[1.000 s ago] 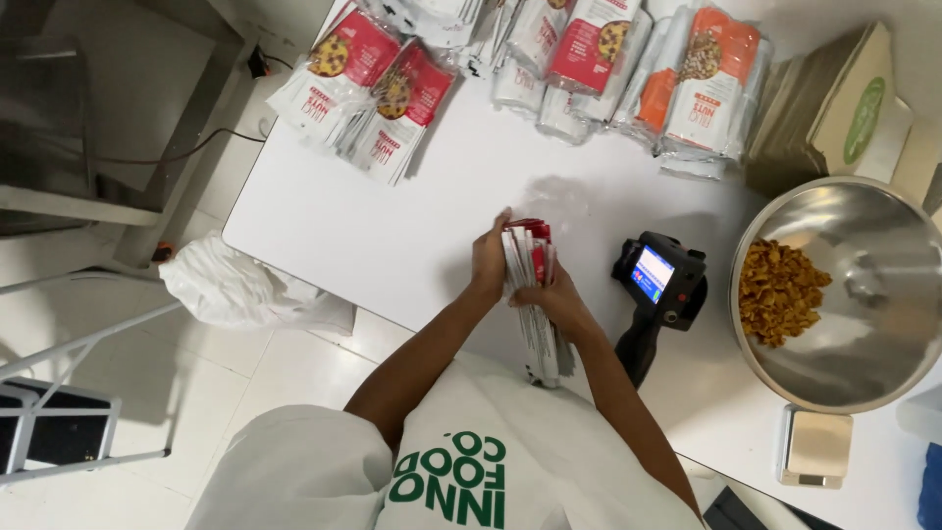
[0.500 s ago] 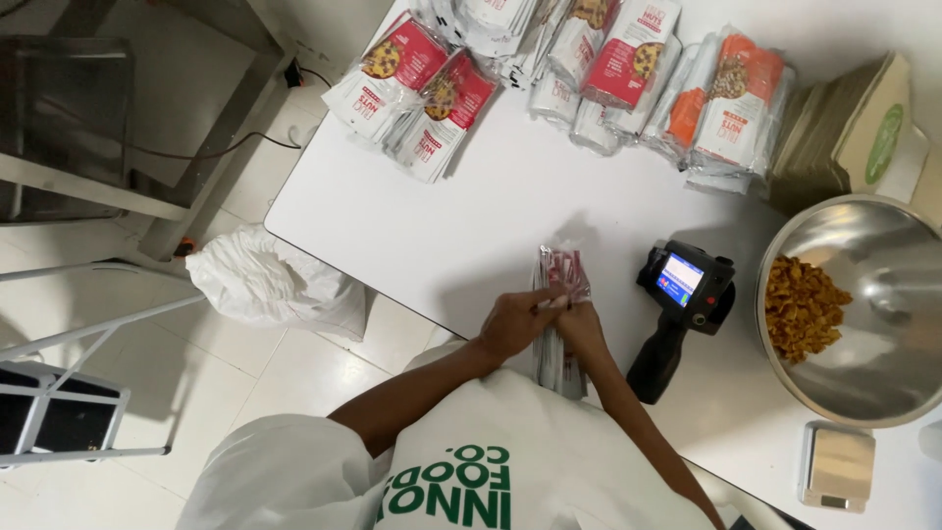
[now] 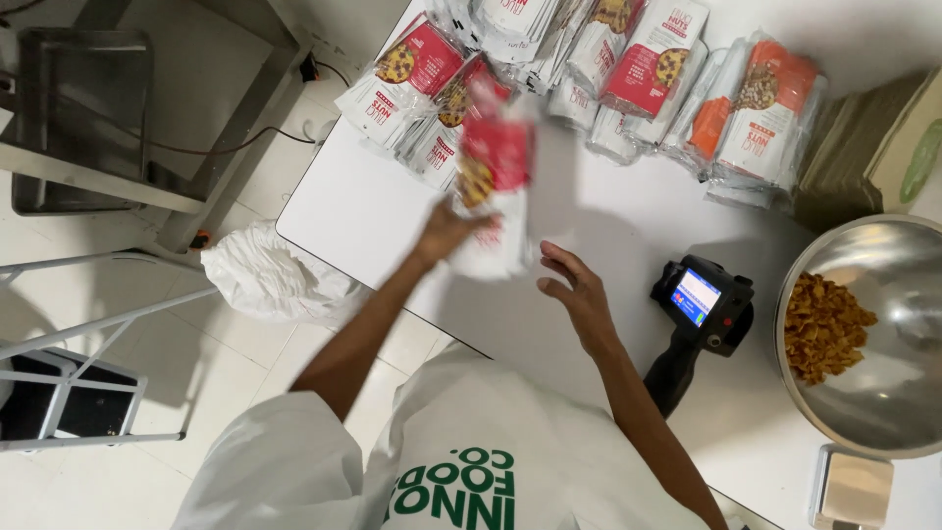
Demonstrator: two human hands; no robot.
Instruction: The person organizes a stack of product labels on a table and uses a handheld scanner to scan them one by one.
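Red-and-white pouch [image 3: 496,186], blurred, held up above the white table [image 3: 343,211]; its red end points away from the person, its white end sits by the left hand [image 3: 446,234]; the left hand grips it at the lower left edge, fingers closed on the pack, though blur hides the exact pinch; whether it is one pouch or a thin stack, cannot tell.

Right hand [image 3: 574,294] lies just right of the pouch's lower corner, apart from it; fingers spread and loosely curled, palm facing the pack, holding nothing.

Beyond the pouch, at the far side of the table, a heap of similar red pouches [image 3: 422,83] on the left; more pouches with red panels [image 3: 638,59] in the middle; orange-printed pouches [image 3: 765,108] further right; all lying overlapped, some in clear wrap.

Right of the right hand, a black handheld device [image 3: 702,314] with a small lit blue screen lies on the table, handle pointing toward the person; right of that, a large steel bowl [image 3: 883,265] holding a heap of golden-brown snack pieces [image 3: 824,324]; below the bowl, at the near edge, a small pale square scale-like item [image 3: 852,486]; at far right, behind the bowl, a stack of olive-green cartons [image 3: 863,147].

Left of the table, on the tiled floor, a crumpled white bag [image 3: 270,280]; further left a steel shelf unit [image 3: 88,118] and a white metal frame [image 3: 88,393].
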